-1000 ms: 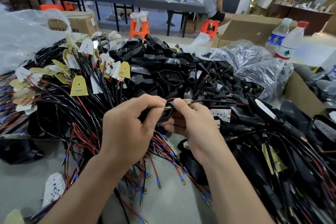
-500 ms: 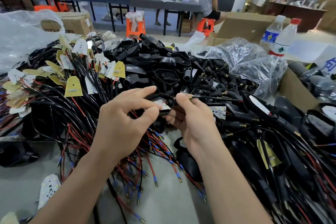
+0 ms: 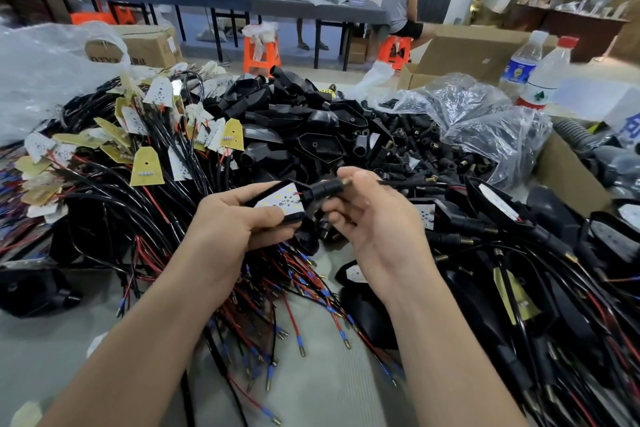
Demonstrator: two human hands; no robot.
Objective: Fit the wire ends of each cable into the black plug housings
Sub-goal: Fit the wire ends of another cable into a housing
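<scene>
Head view: the left hand pinches a black plug housing between thumb and fingers, its open face turned up so the white LED board seated inside shows. Touching the housing's narrow neck, the right hand closes thumb and forefinger on the brass-tipped end of a black cable that runs off to the right. Whether the wire ends are fully seated cannot be told; the fingers hide the joint. Behind the hands lies a heap of empty housings, with tagged cables to the left and finished assemblies to the right, cut off by the frame edge. Bare grey tabletop shows only near the forearms, beside loose red and black wire ends
</scene>
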